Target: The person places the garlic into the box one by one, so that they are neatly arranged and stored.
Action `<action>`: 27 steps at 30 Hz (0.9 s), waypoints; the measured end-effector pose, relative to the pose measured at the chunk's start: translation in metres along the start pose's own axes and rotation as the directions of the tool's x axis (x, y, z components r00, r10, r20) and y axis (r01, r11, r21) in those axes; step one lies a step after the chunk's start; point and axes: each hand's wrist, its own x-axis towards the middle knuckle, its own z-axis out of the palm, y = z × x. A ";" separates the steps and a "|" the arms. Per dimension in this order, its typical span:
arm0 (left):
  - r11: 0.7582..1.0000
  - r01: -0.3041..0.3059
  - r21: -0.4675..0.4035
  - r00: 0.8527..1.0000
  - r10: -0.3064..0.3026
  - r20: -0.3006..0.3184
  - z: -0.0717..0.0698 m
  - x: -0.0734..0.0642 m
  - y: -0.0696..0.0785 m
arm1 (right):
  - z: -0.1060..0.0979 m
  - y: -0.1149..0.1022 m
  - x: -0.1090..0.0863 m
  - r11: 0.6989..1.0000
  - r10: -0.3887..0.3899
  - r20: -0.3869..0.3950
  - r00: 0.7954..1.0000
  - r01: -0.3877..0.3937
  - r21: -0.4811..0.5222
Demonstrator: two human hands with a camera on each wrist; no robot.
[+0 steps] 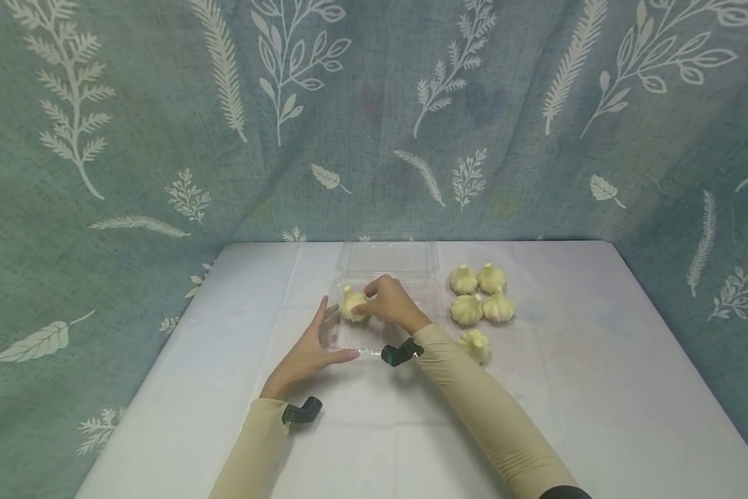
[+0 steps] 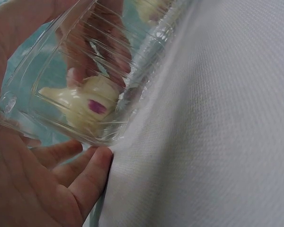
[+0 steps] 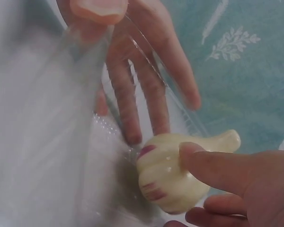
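Observation:
My right hand (image 1: pixel 395 303) pinches a pale garlic bulb (image 1: pixel 351 302) between thumb and fingers, inside the left part of a clear plastic clamshell box (image 1: pixel 374 338). Purple marks show on this bulb (image 3: pixel 168 175) in the right wrist view, its stem pointing away to the upper right. My left hand (image 1: pixel 308 357) is spread at the box's front left corner, with the thumb along the front wall and fairly straight fingers beside the left wall. Through the ribbed clear wall (image 2: pixel 52 120), the left wrist view shows the bulb low in the box.
The box's clear lid (image 1: pixel 386 256) lies folded back behind it. Right of the box are several more garlic bulbs (image 1: pixel 465 310) in a cluster, with a single bulb (image 1: pixel 475 344) nearer the front. A white cloth (image 1: pixel 598 388) covers the table; a patterned green curtain (image 1: pixel 374 173) hangs behind.

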 end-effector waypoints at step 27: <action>1.000 -0.015 -0.027 1.000 0.015 0.000 0.001 0.001 -0.001 | -0.051 -0.012 -0.033 0.976 -0.153 -0.094 0.984 0.166 0.144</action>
